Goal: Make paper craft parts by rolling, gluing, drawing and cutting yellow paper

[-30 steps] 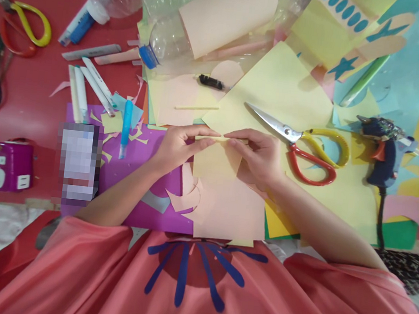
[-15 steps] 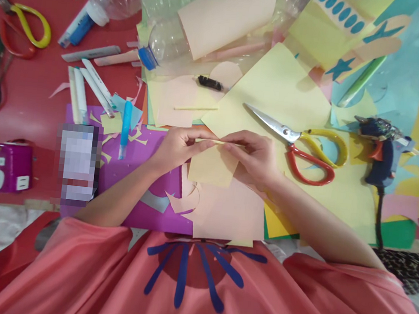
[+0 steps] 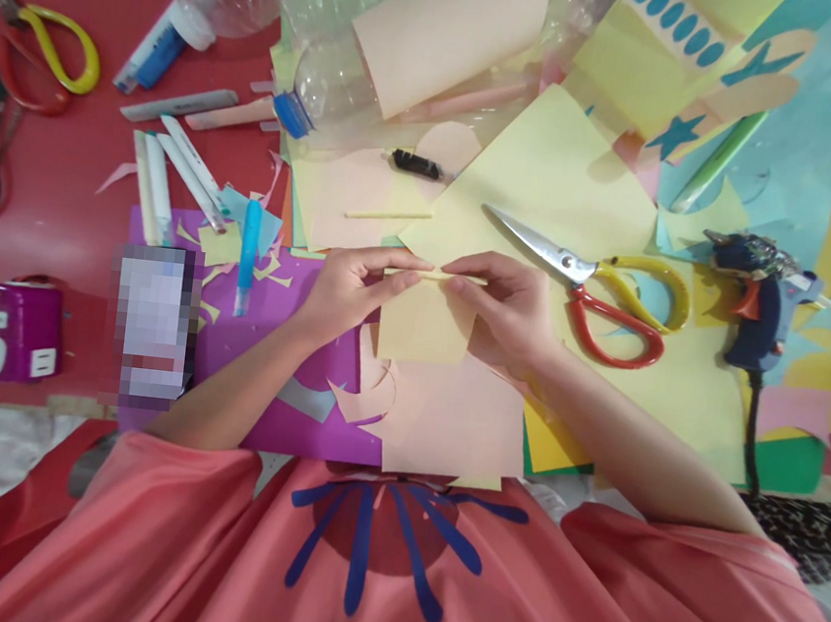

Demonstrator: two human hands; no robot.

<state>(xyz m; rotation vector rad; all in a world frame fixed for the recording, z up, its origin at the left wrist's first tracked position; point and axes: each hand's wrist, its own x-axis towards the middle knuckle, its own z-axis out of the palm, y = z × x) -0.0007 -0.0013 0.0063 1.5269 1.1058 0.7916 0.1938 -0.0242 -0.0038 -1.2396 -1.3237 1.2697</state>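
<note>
1. Position. The small pale-yellow paper (image 3: 427, 327) lies centrally, directly in front of the torso. Its far edge is between the two hands; its lower part extends toward 6 o'clock, over a larger pink sheet (image 3: 456, 419).
2. Bearing from the hands. From the left hand (image 3: 352, 293), the paper lies toward 3 to 4 o'clock; from the right hand (image 3: 511, 303), toward 8 to 9 o'clock. Both touch it, so neither is clearly nearer.
3. Axis. The narrow, seemingly folded or rolled far edge runs from 9 to 3 o'clock, nearly parallel to the front of the torso.
4. Hands. Each is partly closed, pinching this edge between thumb and fingers; the fingertips of the two hands almost meet near its middle.
5. Appearance. The hanging portion is roughly square, flat and plain. The far edge forms a slim, paler band; whether it is folded or rolled cannot be told.
6. Surroundings. A slim yellow stick-like piece (image 3: 388, 216) lies at 11 o'clock from the paper, and scissors (image 3: 541, 244), blades toward 10 o'clock, lie at 2 o'clock.
</note>
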